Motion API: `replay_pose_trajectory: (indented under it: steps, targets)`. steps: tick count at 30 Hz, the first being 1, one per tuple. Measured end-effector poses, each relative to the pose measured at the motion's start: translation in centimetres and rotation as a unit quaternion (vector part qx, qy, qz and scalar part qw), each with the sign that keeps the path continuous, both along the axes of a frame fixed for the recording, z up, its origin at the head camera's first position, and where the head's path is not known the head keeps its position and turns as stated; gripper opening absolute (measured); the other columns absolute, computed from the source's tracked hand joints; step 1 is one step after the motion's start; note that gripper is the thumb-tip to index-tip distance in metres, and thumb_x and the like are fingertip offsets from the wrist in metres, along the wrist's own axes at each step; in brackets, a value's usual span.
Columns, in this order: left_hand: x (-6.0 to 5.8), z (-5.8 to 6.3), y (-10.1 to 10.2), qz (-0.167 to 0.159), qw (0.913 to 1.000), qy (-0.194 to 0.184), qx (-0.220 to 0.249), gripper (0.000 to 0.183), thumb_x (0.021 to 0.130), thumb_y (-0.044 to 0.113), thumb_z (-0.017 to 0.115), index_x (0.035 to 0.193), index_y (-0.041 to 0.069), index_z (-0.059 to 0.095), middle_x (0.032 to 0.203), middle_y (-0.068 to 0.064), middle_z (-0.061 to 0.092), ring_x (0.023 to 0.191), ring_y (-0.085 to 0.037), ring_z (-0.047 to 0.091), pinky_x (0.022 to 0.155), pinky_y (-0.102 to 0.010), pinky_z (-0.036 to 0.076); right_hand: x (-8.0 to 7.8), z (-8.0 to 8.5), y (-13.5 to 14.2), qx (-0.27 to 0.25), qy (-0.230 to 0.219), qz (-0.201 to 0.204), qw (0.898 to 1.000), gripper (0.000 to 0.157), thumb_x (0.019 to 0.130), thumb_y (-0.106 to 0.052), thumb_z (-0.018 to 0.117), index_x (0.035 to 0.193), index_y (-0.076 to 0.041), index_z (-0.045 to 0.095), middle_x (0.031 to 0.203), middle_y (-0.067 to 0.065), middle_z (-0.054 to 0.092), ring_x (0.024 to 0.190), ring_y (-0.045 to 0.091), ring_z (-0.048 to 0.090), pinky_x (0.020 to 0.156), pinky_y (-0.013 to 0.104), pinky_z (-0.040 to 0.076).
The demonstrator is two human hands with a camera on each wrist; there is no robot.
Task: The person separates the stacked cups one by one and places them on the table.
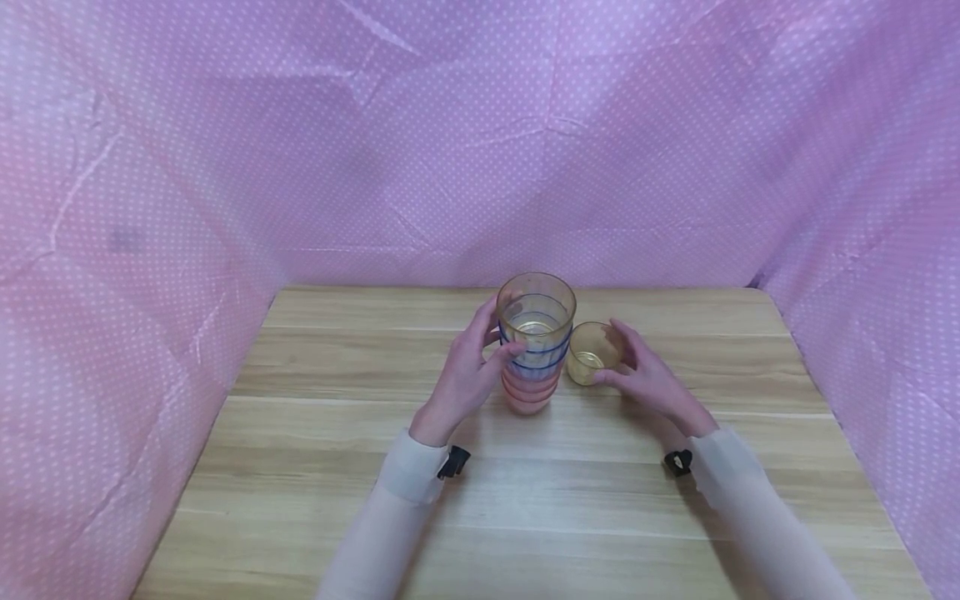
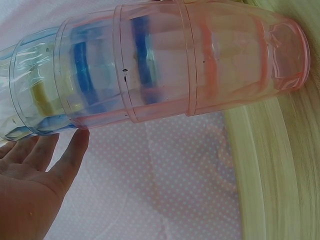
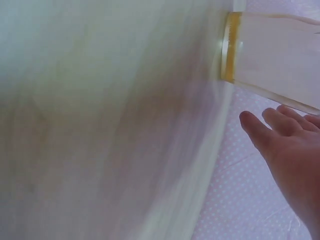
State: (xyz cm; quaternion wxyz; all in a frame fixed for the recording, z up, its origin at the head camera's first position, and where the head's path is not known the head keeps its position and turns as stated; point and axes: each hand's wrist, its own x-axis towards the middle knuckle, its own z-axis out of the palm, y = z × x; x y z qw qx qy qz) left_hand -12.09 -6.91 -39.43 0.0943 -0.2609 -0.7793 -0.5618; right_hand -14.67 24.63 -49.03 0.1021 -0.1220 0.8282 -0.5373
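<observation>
A tall stack of clear plastic cups stands upright near the middle of the table, pink cups at its base, blue-ringed ones above and a yellowish one on top. My left hand holds its upper part from the left, thumb in front and fingers partly hidden behind. In the left wrist view, fingertips meet the stack's side. Just right of it, a single yellow cup is upright. My right hand is spread around its right side; in the right wrist view, a narrow gap separates the fingers from the cup.
A light wood-grain table lies under both hands. Pink polka-dot cloth hangs behind the table and along both its sides. Black straps with small black pieces sit at both wrists.
</observation>
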Motion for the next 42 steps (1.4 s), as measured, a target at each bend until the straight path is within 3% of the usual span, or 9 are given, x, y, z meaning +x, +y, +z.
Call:
replay_pose_trajectory:
  steps: [7,9,14,17,25,30,34,37,42]
  targets:
    - [0.0,0.0,0.0,-0.005,1.0,0.002,0.004,0.093,0.093,0.073,0.045,0.156,0.006,0.038,0.15,-0.016,0.056,0.136,-0.029,0.055,0.108,-0.047,0.053,0.8,1.4,-0.1,-0.014,0.046,-0.02,0.999,0.087,0.099,-0.017,0.072,0.166,-0.011,0.017,0.17,0.017,0.022,0.15,0.047,0.028,0.123,0.06,0.026]
    - [0.0,-0.1,0.0,-0.005,1.0,0.001,0.004,0.092,0.093,0.073,0.045,0.157,0.007,0.038,0.15,-0.016,0.055,0.137,-0.028,0.055,0.108,-0.047,0.053,1.0,2.1,-0.2,-0.029,0.069,-0.026,0.997,0.083,0.099,-0.011,0.07,0.166,-0.012,0.02,0.169,0.017,0.023,0.15,0.047,0.029,0.123,0.054,0.029]
    - [0.0,-0.1,0.0,-0.006,1.0,0.002,0.007,0.092,0.093,0.073,0.045,0.157,0.007,0.038,0.15,-0.016,0.055,0.137,-0.029,0.055,0.108,-0.048,0.053,1.3,3.6,-0.7,-0.085,0.127,-0.032,0.988,0.076,0.098,0.002,0.065,0.163,-0.007,0.027,0.167,0.017,0.029,0.152,0.038,0.029,0.122,0.028,0.033]
    - [-0.1,-0.2,0.1,-0.008,0.9999,0.004,0.01,0.091,0.093,0.072,0.045,0.156,0.007,0.038,0.15,-0.017,0.056,0.136,-0.029,0.055,0.107,-0.047,0.053,1.8,4.4,-1.3,-0.117,0.139,-0.033,0.983,0.075,0.097,0.007,0.063,0.162,-0.007,0.029,0.167,0.015,0.031,0.153,0.03,0.03,0.12,0.022,0.033]
    - [0.0,-0.2,0.1,-0.005,0.9999,0.0,0.013,0.091,0.093,0.072,0.045,0.156,0.008,0.039,0.15,-0.017,0.056,0.135,-0.029,0.056,0.107,-0.046,0.053,3.2,7.1,-3.5,-0.205,0.17,-0.056,0.962,0.064,0.097,0.009,0.057,0.157,-0.006,0.041,0.162,0.014,0.042,0.143,0.019,0.047,0.119,0.025,0.038]
    - [0.0,-0.1,0.1,-0.005,0.9999,-0.008,0.012,0.092,0.092,0.073,0.046,0.156,0.007,0.039,0.148,-0.018,0.057,0.133,-0.031,0.058,0.108,-0.045,0.053,3.8,8.7,-4.7,-0.25,0.195,-0.054,0.947,0.055,0.1,-0.003,0.063,0.153,-0.003,0.047,0.155,0.018,0.049,0.138,0.023,0.053,0.117,0.029,0.042]
    - [0.1,-0.1,0.1,-0.003,0.9999,-0.013,0.008,0.092,0.092,0.072,0.046,0.157,0.007,0.038,0.148,-0.019,0.057,0.131,-0.032,0.059,0.108,-0.045,0.053,4.0,9.6,-5.6,-0.269,0.219,-0.029,0.937,0.058,0.1,-0.013,0.07,0.151,0.001,0.047,0.153,0.02,0.05,0.139,0.027,0.051,0.118,0.034,0.041]
    - [0.0,-0.1,0.1,-0.003,0.9999,-0.011,0.008,0.091,0.093,0.07,0.047,0.157,0.007,0.037,0.148,-0.02,0.056,0.131,-0.034,0.059,0.107,-0.046,0.053,4.0,10.2,-6.3,-0.266,0.236,-0.014,0.934,0.061,0.099,-0.015,0.073,0.151,0.004,0.047,0.153,0.021,0.05,0.14,0.029,0.05,0.119,0.036,0.041]
    - [0.0,-0.2,0.1,-0.005,0.9999,-0.005,0.012,0.089,0.093,0.068,0.047,0.157,0.006,0.037,0.148,-0.021,0.056,0.13,-0.034,0.06,0.107,-0.044,0.053,3.8,10.8,-7.3,-0.22,0.259,-0.001,0.94,0.06,0.096,-0.003,0.072,0.151,0.001,0.048,0.153,0.019,0.051,0.14,0.029,0.051,0.117,0.036,0.043]
